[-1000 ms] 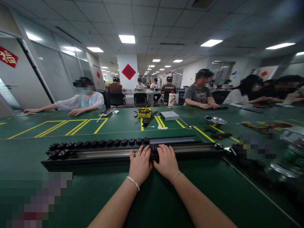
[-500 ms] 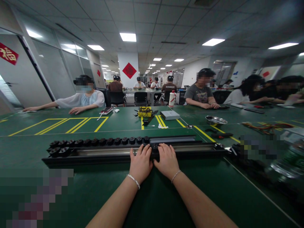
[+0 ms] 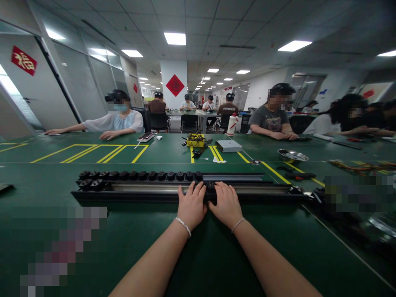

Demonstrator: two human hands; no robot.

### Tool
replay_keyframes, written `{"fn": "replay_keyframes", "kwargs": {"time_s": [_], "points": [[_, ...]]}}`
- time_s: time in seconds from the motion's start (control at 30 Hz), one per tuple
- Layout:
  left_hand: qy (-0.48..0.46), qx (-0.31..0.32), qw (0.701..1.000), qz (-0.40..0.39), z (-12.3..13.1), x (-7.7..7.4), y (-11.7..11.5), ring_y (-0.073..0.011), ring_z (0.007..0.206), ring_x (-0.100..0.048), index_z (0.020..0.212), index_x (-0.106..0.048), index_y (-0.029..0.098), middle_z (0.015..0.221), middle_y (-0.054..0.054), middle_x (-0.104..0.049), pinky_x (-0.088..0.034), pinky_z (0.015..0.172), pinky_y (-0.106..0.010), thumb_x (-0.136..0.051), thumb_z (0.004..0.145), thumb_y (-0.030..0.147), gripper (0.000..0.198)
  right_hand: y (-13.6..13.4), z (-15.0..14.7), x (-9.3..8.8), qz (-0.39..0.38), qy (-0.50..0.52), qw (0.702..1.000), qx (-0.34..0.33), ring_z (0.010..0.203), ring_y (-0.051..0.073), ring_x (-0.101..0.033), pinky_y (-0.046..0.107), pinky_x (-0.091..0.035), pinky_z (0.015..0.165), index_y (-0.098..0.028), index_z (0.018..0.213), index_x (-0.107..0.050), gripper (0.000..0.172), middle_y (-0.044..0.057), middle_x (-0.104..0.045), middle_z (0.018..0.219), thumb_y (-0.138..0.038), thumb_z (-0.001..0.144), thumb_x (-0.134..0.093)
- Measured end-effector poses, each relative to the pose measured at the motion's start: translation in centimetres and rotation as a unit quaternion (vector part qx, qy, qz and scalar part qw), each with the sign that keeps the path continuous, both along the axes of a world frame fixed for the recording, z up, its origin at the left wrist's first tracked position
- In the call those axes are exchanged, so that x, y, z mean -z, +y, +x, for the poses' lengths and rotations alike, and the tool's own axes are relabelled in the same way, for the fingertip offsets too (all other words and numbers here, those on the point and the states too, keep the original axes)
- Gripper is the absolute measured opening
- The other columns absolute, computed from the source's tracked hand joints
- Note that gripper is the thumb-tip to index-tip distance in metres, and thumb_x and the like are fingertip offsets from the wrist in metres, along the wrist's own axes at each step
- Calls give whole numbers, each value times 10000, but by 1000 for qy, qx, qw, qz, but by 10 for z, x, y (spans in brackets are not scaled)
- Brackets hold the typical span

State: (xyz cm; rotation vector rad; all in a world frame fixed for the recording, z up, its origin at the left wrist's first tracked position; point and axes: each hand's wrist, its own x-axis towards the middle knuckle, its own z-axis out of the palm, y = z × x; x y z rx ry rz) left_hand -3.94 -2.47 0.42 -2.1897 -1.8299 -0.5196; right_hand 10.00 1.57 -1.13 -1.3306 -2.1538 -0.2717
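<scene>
Both forearms reach forward from the bottom edge and angle inward, so that the hands come close together over the near rail (image 3: 133,199), a long black channel with a shiny strip inside, lying crosswise on the green table (image 3: 210,260). The left hand (image 3: 191,207) is palm down, its fingers a little spread and laid over the rail toward the far side, its thumb at the near edge, turned to the right. The right hand (image 3: 226,205) mirrors it, thumb turned left, fingers bent over the channel. A black socket (image 3: 210,187) sits in the rail between the two sets of fingertips; whether they pinch it or only rest against it I cannot tell, as the backs of the hands hide the contact. Each wrist is nearly straight, and each wears a bracelet, the left one (image 3: 183,227) thicker than the right one (image 3: 238,225). Two more sockets (image 3: 97,184) stand at the rail's left end, well apart from the hands. Just behind runs the far rail (image 3: 238,177), with a row of sockets along its left part
</scene>
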Motion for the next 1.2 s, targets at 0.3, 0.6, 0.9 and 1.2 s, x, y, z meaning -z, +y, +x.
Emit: {"fn": "replay_keyframes", "kwargs": {"time_s": [0.3, 0.6, 0.9, 1.2], "points": [[-15, 18, 1000, 4, 0, 3, 0, -267, 1299, -268, 1321, -357, 250, 1416, -38, -380, -149, 1020, -640, -427, 773, 335, 559, 0, 3, 0, 3, -8, 1000, -1, 1174, 258, -424, 413, -241, 1029, -127, 1110, -516, 449, 134, -538, 1208, -282, 689, -544], [-27, 19, 999, 0, 0, 3, 2, -263, 1305, -263, 1316, -368, 261, 1414, -34, -384, -140, 1030, -626, -430, 766, 322, 556, 1, 5, 0, 14, -23, 1000, 1, 1154, 261, -436, 399, -281, 1002, -133, 1080, -527, 428, 134, -539, 1201, -285, 680, -557], [-27, 25, 999, -3, -1, 2, 2, -269, 1296, -284, 1323, -361, 274, 1410, -27, -391, -153, 1018, -633, -433, 761, 316, 569, 0, 9, -2, -1, -26, 1000, -9, 1182, 250, -415, 398, -259, 1023, -125, 1149, -500, 487, 125, -521, 1238, -279, 688, -542], [-30, 13, 999, -3, 0, 1, 1, -266, 1298, -285, 1310, -381, 278, 1405, -33, -398, -126, 1035, -613, -452, 744, 279, 571, -2, 13, -3, -27, -28, 999, 22, 1225, 242, -366, 418, -197, 1052, -171, 1202, -495, 524, 103, -476, 1293, -304, 698, -543]]}}
